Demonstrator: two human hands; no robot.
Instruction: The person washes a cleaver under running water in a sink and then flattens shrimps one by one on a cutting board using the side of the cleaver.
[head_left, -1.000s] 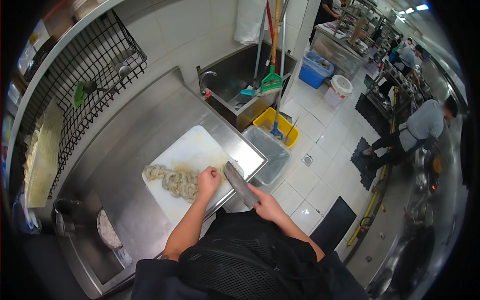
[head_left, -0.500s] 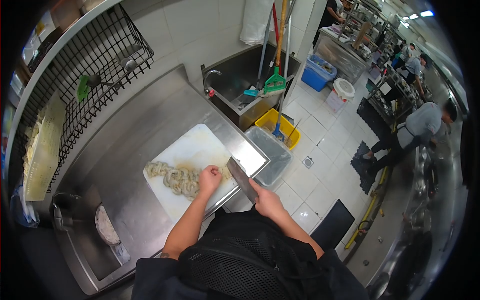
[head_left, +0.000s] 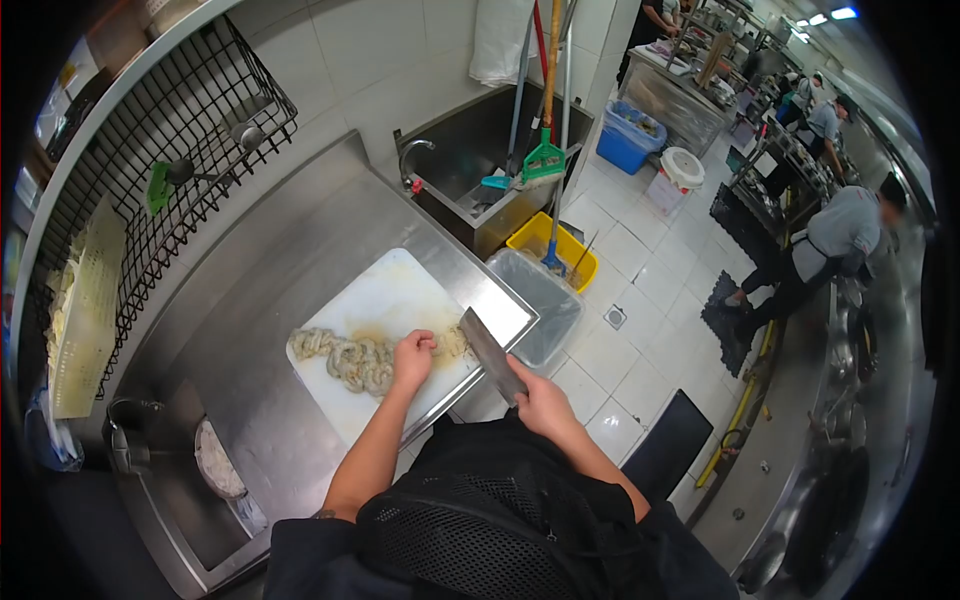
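Note:
A white cutting board (head_left: pixel 395 290) lies on the steel counter. Greyish raw shrimp (head_left: pixel 360 366) form a curved heap across its left and middle part. My left hand (head_left: pixel 414 360) rests just right of the heap, its fingers curled together; what they hold, if anything, is too small to make out. Small pale scraps (head_left: pixel 450 345) lie between that hand and the blade. My right hand (head_left: pixel 543 402) grips a wide-bladed cleaver (head_left: pixel 491 352), which is held at a slant over the board's right edge.
Beyond the steel counter (head_left: pixel 290 240) is a sink (head_left: pixel 455 150) with mops and brooms. A yellow bucket (head_left: pixel 575 258) and a clear bin (head_left: pixel 540 300) stand on the floor. A wire rack (head_left: pixel 190 170) hangs at the left. A co-worker (head_left: pixel 840 235) bends at the right.
The cleaver and my right hand have shifted slightly right and up, away from my left hand. My left hand has barely moved. The co-worker at the right has leaned differently.

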